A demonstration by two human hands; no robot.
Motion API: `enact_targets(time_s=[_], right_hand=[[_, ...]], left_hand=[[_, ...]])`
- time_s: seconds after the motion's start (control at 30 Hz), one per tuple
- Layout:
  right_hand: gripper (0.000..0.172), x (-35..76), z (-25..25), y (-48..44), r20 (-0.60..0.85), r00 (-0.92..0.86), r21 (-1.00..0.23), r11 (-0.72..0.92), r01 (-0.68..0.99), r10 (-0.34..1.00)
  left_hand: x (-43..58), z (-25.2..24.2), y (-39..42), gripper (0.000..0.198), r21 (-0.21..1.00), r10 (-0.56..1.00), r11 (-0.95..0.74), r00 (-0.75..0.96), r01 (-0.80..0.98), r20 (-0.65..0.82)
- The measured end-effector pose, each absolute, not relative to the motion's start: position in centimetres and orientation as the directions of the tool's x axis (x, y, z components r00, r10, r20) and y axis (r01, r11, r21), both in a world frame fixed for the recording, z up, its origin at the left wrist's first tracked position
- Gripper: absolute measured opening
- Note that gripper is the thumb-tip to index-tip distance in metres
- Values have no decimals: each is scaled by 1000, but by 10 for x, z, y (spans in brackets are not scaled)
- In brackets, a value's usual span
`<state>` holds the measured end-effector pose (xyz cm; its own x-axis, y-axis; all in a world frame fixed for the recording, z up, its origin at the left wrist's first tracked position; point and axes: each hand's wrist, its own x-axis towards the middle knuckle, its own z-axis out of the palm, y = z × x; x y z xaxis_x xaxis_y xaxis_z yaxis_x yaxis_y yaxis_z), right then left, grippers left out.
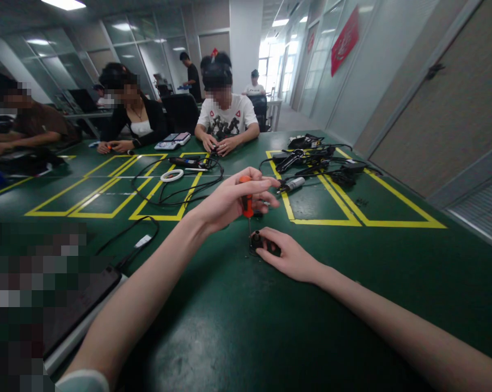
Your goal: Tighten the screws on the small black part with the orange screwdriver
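My left hand (240, 196) is closed round the orange and black handle of a screwdriver (248, 204), which stands nearly upright with its thin shaft pointing down. The shaft reaches a small black part (254, 239) on the green table, though its exact contact point is too small to make out. From the right side, my right hand (284, 253) grips this black part between thumb and fingers and holds it against the tabletop. Tiny specks, perhaps screws, lie beside it.
Yellow tape lines mark the table (331, 305). Black cables and tools (307, 160) are heaped at the back right, near a grey cylindrical piece (294, 185). A white tape ring (172, 175) and looped cable lie further left. Co-workers sit across the table.
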<state>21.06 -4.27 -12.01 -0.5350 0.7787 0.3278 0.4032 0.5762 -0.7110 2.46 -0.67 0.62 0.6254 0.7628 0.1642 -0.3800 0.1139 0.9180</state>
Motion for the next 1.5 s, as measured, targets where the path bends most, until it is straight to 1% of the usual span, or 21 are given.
enact_targets(time_s=[0.23, 0.37, 0.4, 0.5, 0.67, 0.8, 0.97, 1.1, 1.27, 1.4, 1.5], right_hand=[[16, 211, -121, -42, 350, -536, -698, 595, 397, 768], [15, 211, -121, -42, 335, -534, -708, 582, 401, 776], [16, 210, -121, -42, 335, -532, -708, 581, 402, 777], [18, 210, -121, -43, 342, -532, -703, 586, 403, 775], [17, 210, -122, -43, 351, -535, -698, 595, 398, 769], [18, 211, -122, -43, 347, -539, -702, 594, 393, 767], [16, 211, -123, -42, 332, -537, -714, 579, 394, 775], [16, 211, -123, -42, 336, -540, -716, 582, 386, 772], [19, 211, -122, -42, 321, -538, -716, 572, 400, 779], [20, 211, -122, -42, 314, -538, -714, 568, 410, 782], [18, 211, -122, -43, 323, -530, -721, 567, 399, 784]], left_hand=[[23, 10, -3, 35, 927, 719, 145, 681, -345, 141], [23, 8, -4, 24, 909, 734, 169, 664, -381, 142], [23, 7, -5, 24, 908, 746, 168, 652, -383, 137], [23, 5, -5, 29, 917, 766, 143, 628, -373, 136], [21, 7, -1, 35, 920, 716, 148, 681, -363, 153], [22, 6, -3, 26, 924, 735, 148, 664, -354, 137], [24, 5, -4, 36, 937, 741, 121, 658, -327, 134], [22, 9, -2, 40, 937, 701, 154, 704, -313, 120], [19, 8, -2, 35, 937, 708, 149, 696, -316, 122], [19, 8, -4, 33, 949, 686, 144, 719, -281, 110], [18, 11, -5, 26, 949, 666, 153, 738, -276, 107]])
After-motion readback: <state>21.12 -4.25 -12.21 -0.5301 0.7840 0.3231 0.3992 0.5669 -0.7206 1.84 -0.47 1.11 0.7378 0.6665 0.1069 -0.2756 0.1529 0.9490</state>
